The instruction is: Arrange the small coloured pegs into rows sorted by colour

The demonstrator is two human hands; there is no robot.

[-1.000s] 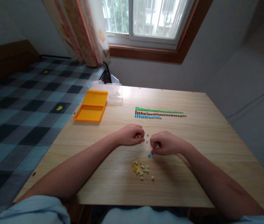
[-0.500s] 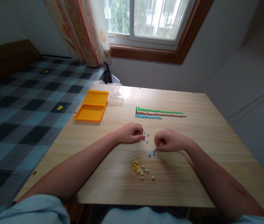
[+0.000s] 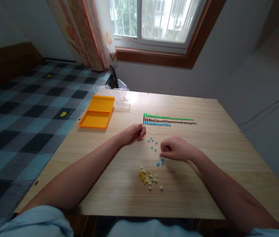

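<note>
My left hand (image 3: pixel 133 132) rests on the wooden table (image 3: pixel 228 154) with its fingers curled, just left of the near end of the blue row (image 3: pixel 156 124). Whether it holds anything is hidden. My right hand (image 3: pixel 175 148) lies in a loose fist beside several loose blue pieces (image 3: pixel 152 143), its fingertips close to two blue pieces (image 3: pixel 160 162). Three neat rows lie beyond: a green row (image 3: pixel 168 117), a brown row (image 3: pixel 170 121) and the shorter blue row. A small heap of yellow pieces (image 3: pixel 149 177) lies nearer to me.
An open orange case (image 3: pixel 97 112) and a clear plastic box (image 3: pixel 119 94) sit at the table's far left. A checked bedspread (image 3: pixel 23 112) lies to the left, a curtain (image 3: pixel 87 33) and a window (image 3: pixel 154 19) beyond.
My left hand has moved away from me and left, toward the start of the blue row, uncovering more loose blue pieces. My right hand has shifted slightly left.
</note>
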